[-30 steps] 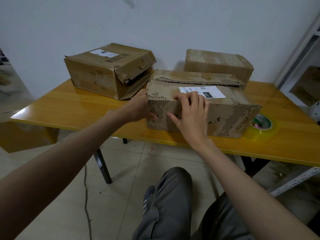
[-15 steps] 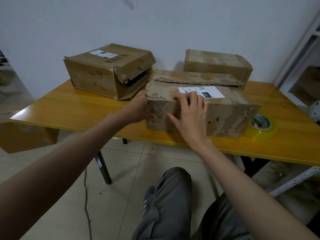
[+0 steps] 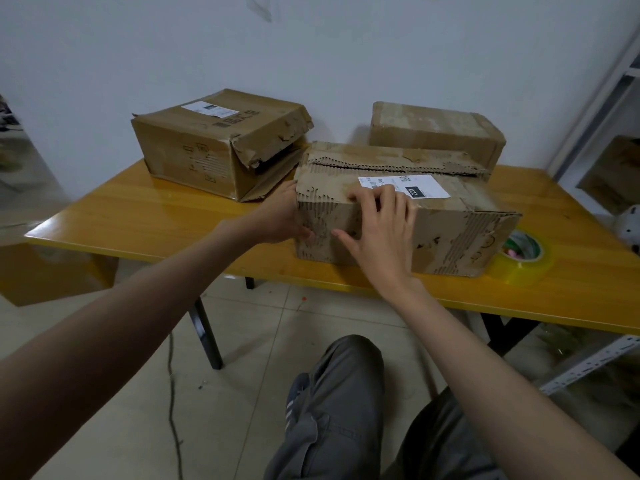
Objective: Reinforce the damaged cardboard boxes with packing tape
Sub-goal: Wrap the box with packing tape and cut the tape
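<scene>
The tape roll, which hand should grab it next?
Probably the right hand. The tape roll lies on the table just right of the torn box, on that hand's side. The left hand holds the box's far-left end.

Three cardboard boxes [image 3: 398,216] [image 3: 214,147] [image 3: 436,133]; one tape roll [image 3: 524,251]; one table [image 3: 138,216]; two hands [image 3: 280,216] [image 3: 384,230].

Both arms reach forward. The left hand [image 3: 277,216] presses flat against the box's [image 3: 450,237] left end — the right hand [image 3: 384,230] lies spread over its front top edge, fingers straight.
</scene>
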The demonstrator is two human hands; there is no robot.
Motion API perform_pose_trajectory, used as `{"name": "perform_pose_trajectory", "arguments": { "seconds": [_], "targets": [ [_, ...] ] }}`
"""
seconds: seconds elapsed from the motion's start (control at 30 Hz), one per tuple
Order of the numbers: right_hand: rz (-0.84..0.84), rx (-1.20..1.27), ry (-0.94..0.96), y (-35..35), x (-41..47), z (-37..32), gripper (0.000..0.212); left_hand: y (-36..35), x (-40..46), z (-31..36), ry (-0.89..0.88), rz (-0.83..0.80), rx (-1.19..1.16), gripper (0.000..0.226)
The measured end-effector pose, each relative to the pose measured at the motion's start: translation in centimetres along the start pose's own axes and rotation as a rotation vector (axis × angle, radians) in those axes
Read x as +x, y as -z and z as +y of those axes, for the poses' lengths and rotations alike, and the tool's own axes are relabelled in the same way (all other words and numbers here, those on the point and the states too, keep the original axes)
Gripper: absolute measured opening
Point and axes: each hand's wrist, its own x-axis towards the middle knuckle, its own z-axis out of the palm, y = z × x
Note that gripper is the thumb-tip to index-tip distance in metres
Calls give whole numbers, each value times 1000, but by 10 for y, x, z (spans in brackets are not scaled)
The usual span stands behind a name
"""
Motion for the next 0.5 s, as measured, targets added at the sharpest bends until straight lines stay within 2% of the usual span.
{"name": "perform_pose_trajectory", "arguments": {
  "seconds": [0.5],
  "targets": [
    [12, -37, -23, -2, 1, -5, 69, -4, -2, 0, -14, 52, -68, 83]
  ]
}}
